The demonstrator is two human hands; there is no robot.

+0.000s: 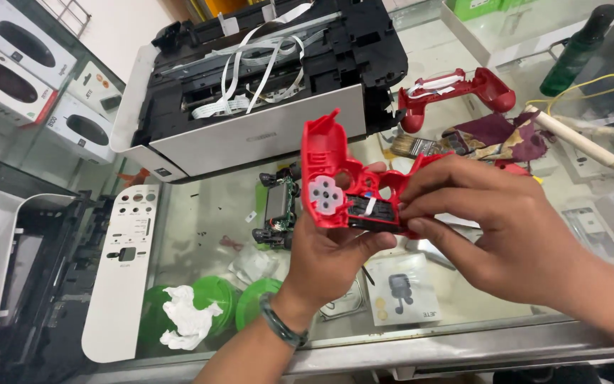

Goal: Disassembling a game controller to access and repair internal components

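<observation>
The left hand (328, 252) grips the red controller front shell (335, 185) above the glass counter (200, 213) while the right hand (492, 227) pinches what looks like a black insert into it; circuit board (278, 210) and rear shell (456, 89) lie apart, unassembled.

an opened printer (250, 107) is sitting at the counter's (463, 341) far edge, a green circuit board (278, 210) is lying mid-counter, and a white control panel (124, 267) is resting near the left corner beside green lids (211, 295).
</observation>
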